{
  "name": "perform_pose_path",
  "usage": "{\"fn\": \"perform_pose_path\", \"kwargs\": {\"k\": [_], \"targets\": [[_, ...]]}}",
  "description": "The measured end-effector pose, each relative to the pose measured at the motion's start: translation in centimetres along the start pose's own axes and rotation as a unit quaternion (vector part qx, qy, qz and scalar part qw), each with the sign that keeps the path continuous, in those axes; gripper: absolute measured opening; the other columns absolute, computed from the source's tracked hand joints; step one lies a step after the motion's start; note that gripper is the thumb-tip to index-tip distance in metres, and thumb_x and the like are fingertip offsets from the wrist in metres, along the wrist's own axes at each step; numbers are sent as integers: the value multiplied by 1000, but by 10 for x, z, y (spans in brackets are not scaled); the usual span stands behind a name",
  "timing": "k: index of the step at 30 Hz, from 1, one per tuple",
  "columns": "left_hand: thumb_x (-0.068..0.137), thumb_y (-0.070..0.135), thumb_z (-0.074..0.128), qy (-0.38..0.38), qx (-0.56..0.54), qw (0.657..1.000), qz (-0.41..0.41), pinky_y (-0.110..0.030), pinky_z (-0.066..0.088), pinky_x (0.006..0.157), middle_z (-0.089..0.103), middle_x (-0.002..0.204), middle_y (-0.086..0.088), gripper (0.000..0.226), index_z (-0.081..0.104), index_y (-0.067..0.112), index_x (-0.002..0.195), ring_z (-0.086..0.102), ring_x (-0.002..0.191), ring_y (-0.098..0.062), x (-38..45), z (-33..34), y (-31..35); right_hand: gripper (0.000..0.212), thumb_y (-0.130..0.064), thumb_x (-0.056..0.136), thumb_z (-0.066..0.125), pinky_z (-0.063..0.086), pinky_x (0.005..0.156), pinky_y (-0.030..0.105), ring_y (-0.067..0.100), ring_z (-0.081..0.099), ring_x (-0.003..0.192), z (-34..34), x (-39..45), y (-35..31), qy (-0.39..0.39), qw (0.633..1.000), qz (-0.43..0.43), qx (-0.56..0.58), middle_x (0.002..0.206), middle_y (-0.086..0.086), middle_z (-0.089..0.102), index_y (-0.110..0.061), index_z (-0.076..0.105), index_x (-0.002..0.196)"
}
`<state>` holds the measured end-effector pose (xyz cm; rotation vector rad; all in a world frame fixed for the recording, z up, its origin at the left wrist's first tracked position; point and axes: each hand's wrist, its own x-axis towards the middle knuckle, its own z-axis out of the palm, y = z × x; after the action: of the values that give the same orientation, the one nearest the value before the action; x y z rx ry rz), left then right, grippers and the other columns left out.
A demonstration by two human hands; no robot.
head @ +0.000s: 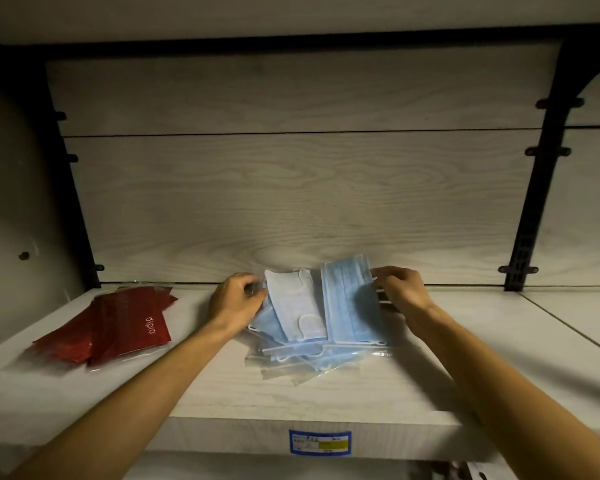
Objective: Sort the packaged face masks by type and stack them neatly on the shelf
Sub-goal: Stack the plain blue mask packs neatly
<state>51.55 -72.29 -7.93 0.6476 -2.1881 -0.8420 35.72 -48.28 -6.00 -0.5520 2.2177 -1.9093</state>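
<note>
A loose pile of clear-bagged masks lies mid-shelf. On top, a pale folded mask pack (297, 304) leans left, and a blue pleated mask pack (350, 303) lies beside it on the right. Several more blue packs (291, 355) spread out beneath them. My left hand (234, 299) pinches the left edge of the pale pack's wrapper. At the blue pleated pack's right edge, my right hand (400, 289) grips it with curled fingers. A stack of red packets (118, 327) sits apart at the shelf's left.
The pale wood shelf board (465, 358) runs right, with a seam toward its right end. A wood-grain back panel stands close behind the pile. Black brackets (534, 202) frame both sides. A blue price label (319, 442) sticks to the front edge.
</note>
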Motion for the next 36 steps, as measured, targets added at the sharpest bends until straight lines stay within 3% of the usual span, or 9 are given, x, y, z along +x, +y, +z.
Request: {"fn": "perform_pose_path", "kwargs": {"k": [4,10,14,18,22,26,29,32,36], "targets": [[89,14,70,9,48,998,32,-39,56,88,75,109,-1,18,78,16,105,69,98,-24,-2,-2,-2,28,-4,99,47,56,86,49,41,64,100,1,-2,-1,-6,1000,2,-2,110,25,67,-6,67,118],[89,12,73,26,-86,996,-29,-32,56,88,76,94,3,10,77,21,93,71,92,-18,4,-2,-1,22,-3,99,51,59,66,31,27,66,87,0,-3,-8,13,999,-11,49,101,14,68,-11,67,111],[95,3,64,-2,-221,972,-85,-22,49,58,76,89,-11,12,74,10,96,68,63,-13,1,0,9,24,-1,95,54,56,59,25,24,68,83,-3,0,-13,55,992,-19,114,97,11,70,-13,67,111],[94,8,63,3,-294,943,-157,-14,38,40,75,74,-2,17,75,19,91,67,49,-8,1,-5,16,31,3,92,53,54,52,23,27,68,79,-9,2,-14,99,985,-22,139,96,16,69,-9,66,118],[90,9,68,40,-430,881,-195,-13,43,39,74,62,4,9,73,15,86,64,44,-6,11,-21,23,28,5,95,49,56,49,24,20,68,64,-7,0,-16,62,989,-8,131,88,13,67,-8,63,116],[89,15,71,24,-427,887,-175,-17,47,40,76,71,0,5,75,13,88,66,47,-8,26,-37,35,27,4,96,49,60,58,31,26,69,71,-2,-2,-20,6,990,6,138,92,15,68,-5,62,118],[88,32,71,-29,-407,899,-156,-21,52,49,78,87,-1,18,77,15,91,71,63,-12,36,-37,55,29,2,96,50,61,78,42,38,69,94,-5,1,-20,-2,989,12,147,108,20,68,-2,62,121],[85,50,67,-110,-373,914,-121,-34,57,80,78,103,-6,40,78,14,100,73,88,-20,34,-23,78,26,-1,96,52,61,76,41,36,71,92,-8,3,-19,-4,989,20,145,115,21,68,-1,64,119],[99,50,49,-273,-353,888,-109,-35,62,71,77,106,-2,44,71,13,110,76,89,-21,10,5,105,38,-27,101,54,55,89,46,35,67,97,-4,6,-18,-64,981,68,170,120,21,68,2,58,124]]}}
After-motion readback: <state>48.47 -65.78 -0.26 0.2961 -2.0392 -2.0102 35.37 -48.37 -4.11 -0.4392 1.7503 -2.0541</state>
